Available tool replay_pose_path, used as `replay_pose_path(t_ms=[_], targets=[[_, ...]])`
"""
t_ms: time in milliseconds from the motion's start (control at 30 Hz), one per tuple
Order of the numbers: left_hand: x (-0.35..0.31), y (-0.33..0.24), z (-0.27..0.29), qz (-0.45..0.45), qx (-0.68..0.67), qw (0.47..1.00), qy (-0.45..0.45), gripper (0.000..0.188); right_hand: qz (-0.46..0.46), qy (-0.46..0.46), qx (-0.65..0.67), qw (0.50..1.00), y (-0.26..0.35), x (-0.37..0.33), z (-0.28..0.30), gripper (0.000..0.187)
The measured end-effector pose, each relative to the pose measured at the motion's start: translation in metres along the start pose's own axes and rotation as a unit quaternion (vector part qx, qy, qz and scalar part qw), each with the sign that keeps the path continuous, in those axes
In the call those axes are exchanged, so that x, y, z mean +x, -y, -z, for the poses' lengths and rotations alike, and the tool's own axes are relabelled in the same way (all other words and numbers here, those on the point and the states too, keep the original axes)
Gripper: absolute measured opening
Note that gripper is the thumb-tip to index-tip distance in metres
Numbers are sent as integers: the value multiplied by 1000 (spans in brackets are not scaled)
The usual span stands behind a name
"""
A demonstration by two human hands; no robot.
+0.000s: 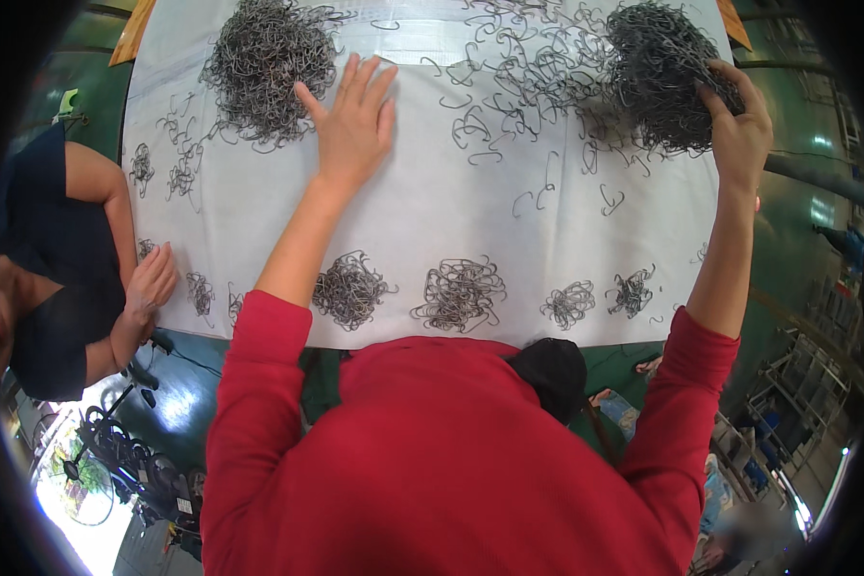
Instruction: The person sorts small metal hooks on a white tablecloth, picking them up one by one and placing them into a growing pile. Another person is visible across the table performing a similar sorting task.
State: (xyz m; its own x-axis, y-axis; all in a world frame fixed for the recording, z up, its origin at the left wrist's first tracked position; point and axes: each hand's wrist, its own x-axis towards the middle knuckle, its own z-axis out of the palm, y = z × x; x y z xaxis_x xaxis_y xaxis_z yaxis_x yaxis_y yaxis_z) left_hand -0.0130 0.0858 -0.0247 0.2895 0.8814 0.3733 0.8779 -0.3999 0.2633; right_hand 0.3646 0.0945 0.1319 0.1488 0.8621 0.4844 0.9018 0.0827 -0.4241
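Note:
My left hand (352, 125) lies with its fingers spread and nothing in it, beside a large heap of bent dark wire hooks (269, 72) at the far left of the table. At the far right, my right hand (742, 125) curls its fingers and thumb into the right edge of another big heap of wire hooks (662, 77). Part of that heap looks slightly blurred. Between the two heaps, loose hooks (528, 82) are scattered, thicker toward the right one. Near the table's front edge sit smaller clumps of hooks, including one left of centre (350, 291) and one at centre (461, 293).
A pale sheet (432, 192) covers the table, with clear film (403, 43) toward the back. At the left edge another person's hand (151, 283) rests near small hook clumps (200, 293). Two more small clumps (568, 304) lie front right.

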Motion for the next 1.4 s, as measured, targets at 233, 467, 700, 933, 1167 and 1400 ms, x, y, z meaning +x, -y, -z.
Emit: replay_pose_path(t_ms=[233, 467, 700, 933, 1167, 1400], targets=[[-9, -18, -12, 39, -42, 998, 4, 43, -26, 42, 96, 994, 36, 3, -7, 26], [-8, -17, -16, 104, -62, 992, -30, 46, -29, 66, 167, 983, 85, 17, -26, 25], [-9, -17, -9, 104, -76, 992, -12, 45, 4, 100, 184, 978, 99, 43, -48, 28], [-6, -16, -9, 110, -79, 991, 13, 43, 89, 13, -22, 996, 53, 89, -100, 27], [-6, -17, -10, 122, -81, 989, 27, 42, 34, 179, -200, 963, 16, 71, -133, 41], [-4, -18, -10, 126, -89, 988, 13, 39, 116, 109, -33, 987, 72, -4, -153, 13]])
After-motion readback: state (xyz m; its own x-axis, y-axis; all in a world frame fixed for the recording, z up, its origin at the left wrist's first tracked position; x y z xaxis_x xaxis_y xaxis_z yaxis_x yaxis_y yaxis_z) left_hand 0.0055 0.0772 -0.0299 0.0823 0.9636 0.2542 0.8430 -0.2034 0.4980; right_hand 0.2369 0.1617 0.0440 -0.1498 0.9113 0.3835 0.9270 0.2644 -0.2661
